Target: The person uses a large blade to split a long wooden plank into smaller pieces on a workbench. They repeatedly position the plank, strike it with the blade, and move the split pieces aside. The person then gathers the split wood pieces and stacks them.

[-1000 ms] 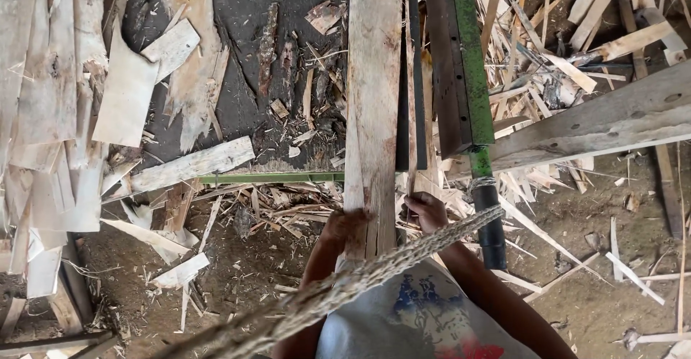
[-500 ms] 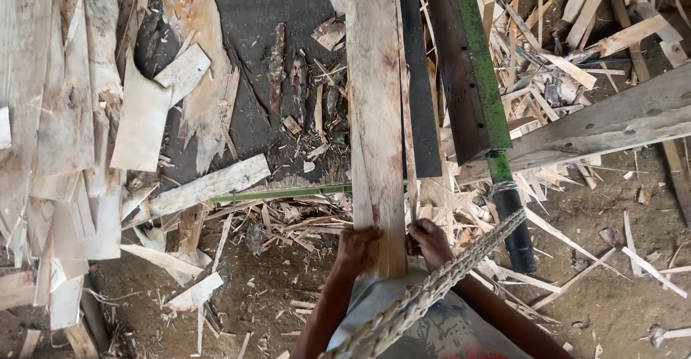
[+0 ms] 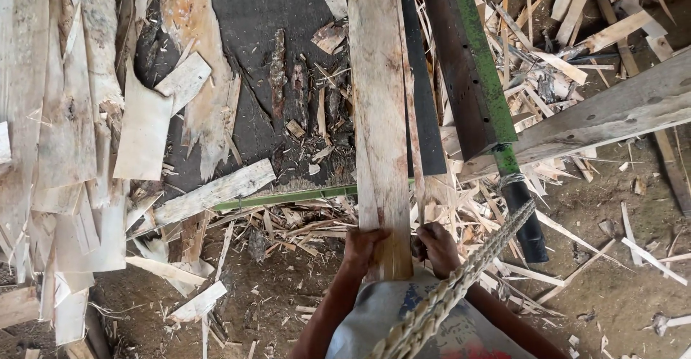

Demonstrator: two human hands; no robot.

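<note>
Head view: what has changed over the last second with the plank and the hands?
Little changed. Both hands kept their hold on the near end of the long wooden plank, left hand on its left edge, right hand on its right. The plank's near end sits slightly lower in view. The braided rope, green-edged metal bar and scattered scraps stayed put.

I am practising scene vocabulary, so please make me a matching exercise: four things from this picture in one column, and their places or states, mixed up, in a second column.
Things:
1. long plank
2. braided rope
3. green metal beam
4. thin green rod

Places or states:
A. lies flat across the ground among wood scraps
B. held at its near end by the left hand and right hand
C. runs slanting from the black pipe toward the camera
D. stands to the right of the plank, its dark side showing

Pairs: 1-B, 2-C, 3-D, 4-A
</note>
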